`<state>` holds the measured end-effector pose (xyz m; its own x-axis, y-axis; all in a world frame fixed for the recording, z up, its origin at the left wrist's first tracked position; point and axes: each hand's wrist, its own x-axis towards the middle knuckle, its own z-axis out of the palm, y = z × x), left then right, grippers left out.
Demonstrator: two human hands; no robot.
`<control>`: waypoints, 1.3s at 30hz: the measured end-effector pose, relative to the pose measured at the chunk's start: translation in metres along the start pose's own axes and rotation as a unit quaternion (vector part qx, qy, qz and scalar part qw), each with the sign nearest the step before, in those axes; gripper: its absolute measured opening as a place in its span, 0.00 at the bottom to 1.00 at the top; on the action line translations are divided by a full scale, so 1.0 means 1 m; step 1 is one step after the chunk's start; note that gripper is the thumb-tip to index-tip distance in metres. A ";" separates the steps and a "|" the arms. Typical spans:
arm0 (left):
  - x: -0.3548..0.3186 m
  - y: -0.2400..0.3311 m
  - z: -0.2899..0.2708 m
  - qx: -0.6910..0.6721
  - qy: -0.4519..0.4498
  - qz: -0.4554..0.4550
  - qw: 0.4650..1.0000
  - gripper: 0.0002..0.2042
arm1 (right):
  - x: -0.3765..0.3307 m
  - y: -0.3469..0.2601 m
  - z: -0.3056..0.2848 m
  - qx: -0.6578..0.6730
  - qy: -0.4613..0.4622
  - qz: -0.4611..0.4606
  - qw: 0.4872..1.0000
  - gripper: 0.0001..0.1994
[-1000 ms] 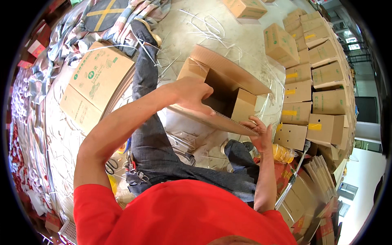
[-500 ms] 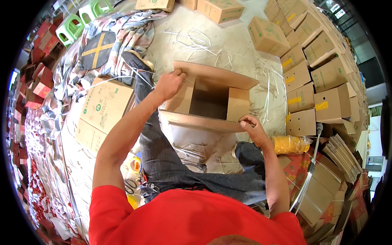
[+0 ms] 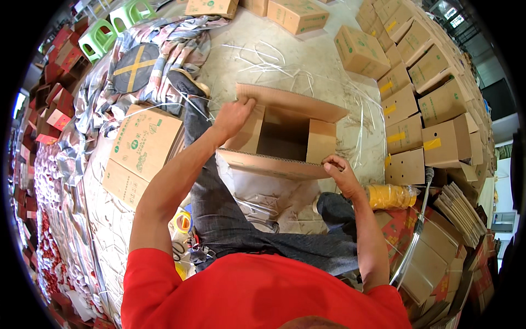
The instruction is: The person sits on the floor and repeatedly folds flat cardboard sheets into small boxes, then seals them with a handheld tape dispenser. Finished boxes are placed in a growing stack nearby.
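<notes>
Head view, hands (image 3: 232,117) on oblong carton (image 3: 282,140), corrugated flaps (image 3: 296,103)

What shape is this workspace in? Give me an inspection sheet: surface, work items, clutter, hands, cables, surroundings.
Surface: pale floor, strewn with white strips.
Work items: open carton, top flaps spread; nothing seen in the visible part of its inside.
Clutter: stack of flattened cartons left of the left leg; yellow tape roll near that leg.
Hands: left hand holds the far flap at its left end; right hand holds the near flap at its right end.
Cables: nothing seen that is clearly a cable.
Surroundings: stacked cartons along the right; green stools and striped sheeting at upper left.
</notes>
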<state>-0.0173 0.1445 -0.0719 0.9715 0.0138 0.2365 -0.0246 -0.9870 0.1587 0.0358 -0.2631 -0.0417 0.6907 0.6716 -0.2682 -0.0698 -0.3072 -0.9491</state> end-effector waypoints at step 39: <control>-0.038 -0.026 -0.026 -0.478 0.043 -0.147 0.865 0.12 | 0.004 -0.001 0.007 0.021 0.027 0.008 0.999 0.11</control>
<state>-0.0600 0.1734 -0.0601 0.9488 0.2943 0.1148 -0.0029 -0.3554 0.9347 0.0332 -0.2554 -0.0425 0.7271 0.6294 -0.2743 -0.1104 -0.2871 -0.9515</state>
